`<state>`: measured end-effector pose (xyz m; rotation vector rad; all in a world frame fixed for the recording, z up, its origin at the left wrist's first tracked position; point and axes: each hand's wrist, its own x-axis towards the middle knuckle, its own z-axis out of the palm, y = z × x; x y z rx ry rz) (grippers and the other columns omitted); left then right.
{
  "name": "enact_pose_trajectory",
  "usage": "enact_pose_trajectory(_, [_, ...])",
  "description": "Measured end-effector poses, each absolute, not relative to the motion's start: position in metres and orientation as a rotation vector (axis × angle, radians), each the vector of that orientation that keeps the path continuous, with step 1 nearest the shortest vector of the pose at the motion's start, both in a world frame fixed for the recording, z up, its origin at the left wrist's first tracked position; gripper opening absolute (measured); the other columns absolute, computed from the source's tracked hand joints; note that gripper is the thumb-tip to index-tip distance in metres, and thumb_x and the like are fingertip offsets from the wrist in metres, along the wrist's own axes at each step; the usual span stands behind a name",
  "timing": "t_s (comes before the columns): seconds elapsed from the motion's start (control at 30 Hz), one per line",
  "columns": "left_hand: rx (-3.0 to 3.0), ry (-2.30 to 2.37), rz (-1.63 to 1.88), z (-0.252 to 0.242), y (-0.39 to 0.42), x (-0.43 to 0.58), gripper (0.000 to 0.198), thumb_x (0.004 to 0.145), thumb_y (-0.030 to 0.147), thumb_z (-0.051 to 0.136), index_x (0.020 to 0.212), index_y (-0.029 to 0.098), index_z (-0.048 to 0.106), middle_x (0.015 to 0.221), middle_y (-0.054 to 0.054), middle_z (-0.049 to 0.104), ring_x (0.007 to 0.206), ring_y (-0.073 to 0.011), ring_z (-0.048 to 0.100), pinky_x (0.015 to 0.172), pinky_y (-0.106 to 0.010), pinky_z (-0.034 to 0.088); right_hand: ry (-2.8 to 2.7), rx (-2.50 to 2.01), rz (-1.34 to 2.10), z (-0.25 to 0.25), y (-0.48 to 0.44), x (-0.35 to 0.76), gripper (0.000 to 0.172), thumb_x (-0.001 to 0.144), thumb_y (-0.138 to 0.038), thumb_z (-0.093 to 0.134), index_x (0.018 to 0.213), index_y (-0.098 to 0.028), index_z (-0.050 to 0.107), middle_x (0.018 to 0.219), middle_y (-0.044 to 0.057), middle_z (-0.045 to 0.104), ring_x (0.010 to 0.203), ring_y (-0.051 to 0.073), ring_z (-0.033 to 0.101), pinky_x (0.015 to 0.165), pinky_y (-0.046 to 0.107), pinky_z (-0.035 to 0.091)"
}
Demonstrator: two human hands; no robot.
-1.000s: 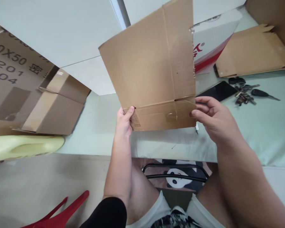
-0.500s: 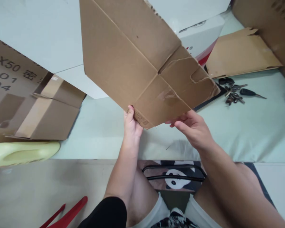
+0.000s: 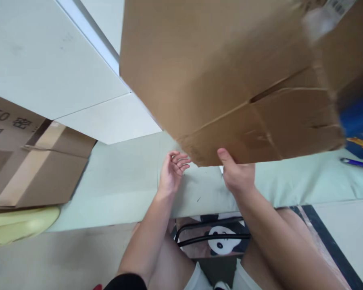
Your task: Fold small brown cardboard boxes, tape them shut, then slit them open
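Note:
A large creased sheet of brown cardboard [image 3: 199, 80] is held up in front of me, tilted, filling the upper middle of the head view. My right hand [image 3: 238, 173] grips its lower edge, thumb on the near face and fingers hidden behind. Just off the sheet's lower left corner, my left hand [image 3: 173, 171] is open with loosely curled fingers and holds nothing. A small white edge shows beside my right thumb; I cannot make out what it belongs to.
White boxes [image 3: 87, 76] stand at the upper left. Farther left is a printed carton [image 3: 57, 161], with a pale yellow slipper-like object [image 3: 27, 223] below it. A blue box [image 3: 361, 129] and a pen [image 3: 357, 163] lie at the right on the pale green cloth [image 3: 124, 173].
My left hand has let go of the cardboard. The right hand has taken hold of its lower edge, and the sheet has come closer and shifted right, now covering the keys' area.

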<state>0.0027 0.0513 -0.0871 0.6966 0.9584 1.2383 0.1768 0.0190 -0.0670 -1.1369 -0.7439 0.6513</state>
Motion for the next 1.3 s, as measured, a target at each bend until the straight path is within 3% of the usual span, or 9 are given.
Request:
enact_pose_trajectory(0.1, [0.761,1.066,1.209,-0.091,0.054,-0.001,0.048,0.069,0.062,0.083,0.09,0.022,0.066,0.093,-0.002,0.078,0.081,-0.0176,0.076,0.069,-0.026,0.058,-0.635,-1.095,0.42,-0.061,0.035,0.211,0.06,0.082,-0.055,0.076,0.132,-0.023,0.066,0.129,0.01,0.071,0.126,0.028,0.067,0.12,0.055,0.045])
enact_pose_trajectory(0.3, [1.094,1.304,1.124,-0.101,0.058,-0.004,0.039,0.081,0.058,0.068,0.092,0.021,0.067,0.112,-0.009,0.075,0.104,-0.0238,0.074,0.082,-0.033,0.058,-0.444,-1.137,0.071,-0.065,0.049,0.257,0.05,0.083,-0.049,0.073,0.122,-0.02,0.066,0.145,0.009,0.062,0.131,0.026,0.064,0.124,0.051,0.044])
enact_pose_trajectory(0.43, [1.322,1.375,1.023,-0.11,0.065,-0.001,0.038,0.088,0.056,0.057,0.097,0.021,0.069,0.111,-0.012,0.077,0.108,-0.0274,0.072,0.095,-0.043,0.056,-0.323,-1.289,0.14,-0.083,0.054,0.261,0.054,0.081,-0.055,0.075,0.116,-0.015,0.066,0.145,0.019,0.062,0.136,0.029,0.061,0.124,0.048,0.043])
enact_pose_trajectory(0.63, [1.623,1.422,1.041,-0.127,0.075,0.009,0.033,0.075,0.05,0.074,0.093,0.022,0.071,0.12,-0.013,0.076,0.123,-0.0336,0.065,0.115,-0.054,0.041,-0.311,-1.348,0.342,-0.096,0.082,0.268,0.062,0.077,-0.058,0.074,0.117,-0.012,0.063,0.136,0.023,0.067,0.131,0.033,0.065,0.115,0.053,0.051])
enact_pose_trajectory(0.87, [1.946,1.443,0.953,-0.122,0.077,0.01,0.025,0.087,0.042,0.063,0.099,0.021,0.067,0.119,-0.018,0.073,0.117,-0.0355,0.068,0.105,-0.059,0.05,-0.258,-1.318,0.424,-0.097,0.1,0.276,0.06,0.074,-0.058,0.074,0.113,-0.013,0.065,0.132,0.021,0.07,0.126,0.031,0.068,0.112,0.051,0.052])
enact_pose_trajectory(1.0, [2.118,1.325,0.924,-0.1,0.094,0.047,0.025,0.086,0.041,0.065,0.103,0.022,0.066,0.121,-0.015,0.07,0.127,-0.0341,0.064,0.112,-0.055,0.048,-0.236,-1.286,0.489,-0.098,0.104,0.274,0.055,0.075,-0.056,0.073,0.108,-0.013,0.068,0.127,0.02,0.073,0.123,0.03,0.07,0.11,0.048,0.053])
enact_pose_trajectory(1.07, [2.323,1.14,0.888,-0.09,0.106,0.081,0.034,0.082,0.037,0.07,0.112,0.021,0.066,0.127,-0.014,0.068,0.138,-0.0349,0.057,0.119,-0.054,0.043,-0.225,-1.272,0.525,-0.098,0.105,0.275,0.052,0.076,-0.055,0.071,0.109,-0.014,0.068,0.126,0.019,0.073,0.123,0.029,0.07,0.108,0.048,0.054])
enact_pose_trajectory(1.2, [2.644,0.925,0.663,-0.082,0.132,0.147,0.081,0.073,0.016,0.066,0.151,0.017,0.044,0.162,-0.018,0.046,0.156,-0.0394,0.035,0.128,-0.059,0.031,-0.209,-1.25,0.608,-0.099,0.107,0.282,0.05,0.079,-0.051,0.067,0.114,-0.015,0.068,0.125,0.017,0.074,0.119,0.028,0.071,0.103,0.047,0.057])
enact_pose_trajectory(1.3, [2.678,0.88,0.535,-0.088,0.147,0.177,0.091,0.071,0.008,0.058,0.158,0.02,0.037,0.168,-0.014,0.04,0.158,-0.037,0.032,0.13,-0.061,0.026,-0.2,-1.233,0.656,-0.098,0.106,0.291,0.051,0.078,-0.049,0.067,0.115,-0.014,0.068,0.128,0.017,0.073,0.119,0.027,0.071,0.103,0.045,0.058])
